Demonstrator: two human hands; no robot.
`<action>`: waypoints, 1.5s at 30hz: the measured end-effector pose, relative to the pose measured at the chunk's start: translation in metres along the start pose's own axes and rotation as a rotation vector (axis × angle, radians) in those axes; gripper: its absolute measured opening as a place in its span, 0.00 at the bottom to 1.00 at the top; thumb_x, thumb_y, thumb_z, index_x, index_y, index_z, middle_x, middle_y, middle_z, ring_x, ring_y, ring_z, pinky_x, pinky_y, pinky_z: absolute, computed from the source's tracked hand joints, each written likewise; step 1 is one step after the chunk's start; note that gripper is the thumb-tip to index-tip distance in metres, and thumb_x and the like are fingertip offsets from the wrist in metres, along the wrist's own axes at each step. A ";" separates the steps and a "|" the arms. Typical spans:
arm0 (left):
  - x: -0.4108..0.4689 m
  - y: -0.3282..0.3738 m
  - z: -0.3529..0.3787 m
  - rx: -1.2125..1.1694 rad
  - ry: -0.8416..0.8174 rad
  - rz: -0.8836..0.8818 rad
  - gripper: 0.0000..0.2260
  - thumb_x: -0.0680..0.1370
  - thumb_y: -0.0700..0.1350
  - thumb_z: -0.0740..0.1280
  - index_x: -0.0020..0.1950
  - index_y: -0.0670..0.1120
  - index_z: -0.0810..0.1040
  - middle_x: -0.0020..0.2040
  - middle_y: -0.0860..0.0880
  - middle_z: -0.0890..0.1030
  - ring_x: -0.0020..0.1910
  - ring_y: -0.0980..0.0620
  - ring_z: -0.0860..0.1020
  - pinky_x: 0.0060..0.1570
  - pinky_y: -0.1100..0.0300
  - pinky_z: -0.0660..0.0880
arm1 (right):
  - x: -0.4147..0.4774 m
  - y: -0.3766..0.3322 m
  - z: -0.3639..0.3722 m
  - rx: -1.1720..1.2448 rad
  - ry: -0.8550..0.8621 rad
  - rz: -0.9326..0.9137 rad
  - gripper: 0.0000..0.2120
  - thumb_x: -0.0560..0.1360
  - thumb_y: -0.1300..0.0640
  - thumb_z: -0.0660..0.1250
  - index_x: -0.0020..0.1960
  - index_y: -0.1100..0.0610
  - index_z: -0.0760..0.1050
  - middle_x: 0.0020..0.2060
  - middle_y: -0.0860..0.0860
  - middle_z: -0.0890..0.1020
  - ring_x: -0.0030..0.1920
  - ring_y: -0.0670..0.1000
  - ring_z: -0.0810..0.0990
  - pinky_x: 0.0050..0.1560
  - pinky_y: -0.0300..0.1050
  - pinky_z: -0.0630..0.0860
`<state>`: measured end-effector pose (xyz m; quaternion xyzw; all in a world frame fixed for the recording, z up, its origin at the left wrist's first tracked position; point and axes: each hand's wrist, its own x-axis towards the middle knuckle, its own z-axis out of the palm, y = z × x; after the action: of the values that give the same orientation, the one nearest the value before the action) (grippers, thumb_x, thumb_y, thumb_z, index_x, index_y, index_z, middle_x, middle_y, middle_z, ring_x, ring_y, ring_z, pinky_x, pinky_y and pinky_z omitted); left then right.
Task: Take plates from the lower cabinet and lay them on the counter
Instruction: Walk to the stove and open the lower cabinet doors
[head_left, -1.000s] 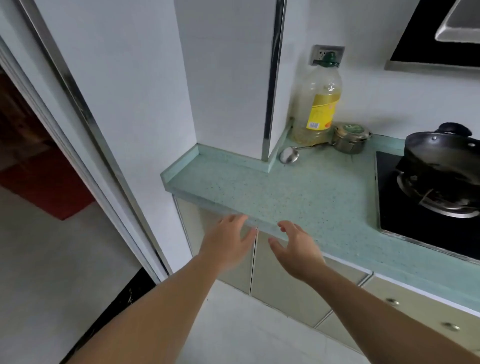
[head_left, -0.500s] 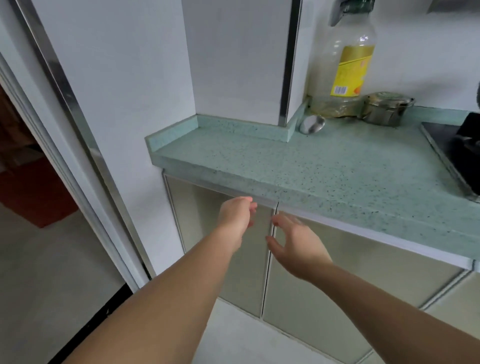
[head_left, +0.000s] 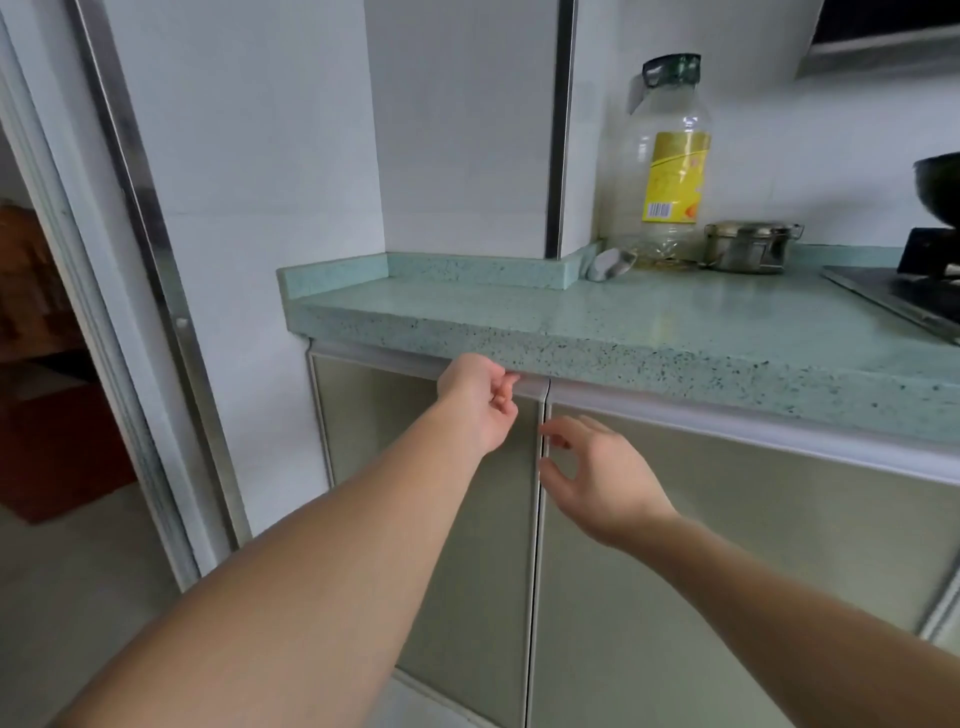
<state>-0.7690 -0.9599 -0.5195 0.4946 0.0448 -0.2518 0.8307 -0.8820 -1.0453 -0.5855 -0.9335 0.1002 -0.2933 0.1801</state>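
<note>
Two upright cabinet doors (head_left: 431, 519) shut, L hand (head_left: 480, 402) gripping top edge.

Oil bottle (head_left: 670, 166) stands on counter (head_left: 675, 322) left of tin (head_left: 748, 247); cabinet doors (head_left: 727, 545) below.

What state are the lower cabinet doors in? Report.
Shut: both cabinet doors sit flush, seam closed. Left hand grips the top edge; right hand open.

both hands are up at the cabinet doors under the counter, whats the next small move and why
Probably pull the left door outward by its top edge. The left hand is curled at that edge just under the counter; both doors look closed, so no plates can be seen or reached. The right hand hovers open at the seam, seemingly ready for the right door.
</note>
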 end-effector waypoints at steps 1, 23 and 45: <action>-0.001 -0.001 0.001 -0.014 -0.019 0.004 0.14 0.75 0.30 0.53 0.56 0.34 0.74 0.45 0.38 0.79 0.28 0.53 0.60 0.32 0.63 0.58 | -0.002 0.000 0.000 0.001 0.007 -0.008 0.17 0.73 0.53 0.65 0.61 0.54 0.76 0.51 0.50 0.80 0.53 0.53 0.79 0.52 0.47 0.76; -0.059 0.029 -0.078 0.710 0.129 0.152 0.09 0.71 0.40 0.70 0.35 0.46 0.71 0.31 0.49 0.70 0.24 0.56 0.58 0.24 0.65 0.53 | 0.057 -0.081 0.003 0.289 0.086 -0.423 0.11 0.75 0.65 0.64 0.54 0.59 0.81 0.47 0.54 0.84 0.49 0.53 0.80 0.52 0.46 0.75; -0.126 0.155 -0.211 1.439 0.332 0.157 0.08 0.72 0.39 0.72 0.50 0.40 0.84 0.32 0.49 0.80 0.32 0.55 0.77 0.34 0.65 0.74 | 0.079 -0.211 0.100 0.350 -0.193 -0.635 0.21 0.78 0.58 0.61 0.70 0.52 0.67 0.59 0.47 0.82 0.56 0.54 0.80 0.52 0.44 0.74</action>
<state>-0.7704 -0.6755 -0.4619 0.9499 -0.0417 -0.0806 0.2990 -0.7427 -0.8478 -0.5378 -0.8966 -0.2631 -0.2580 0.2456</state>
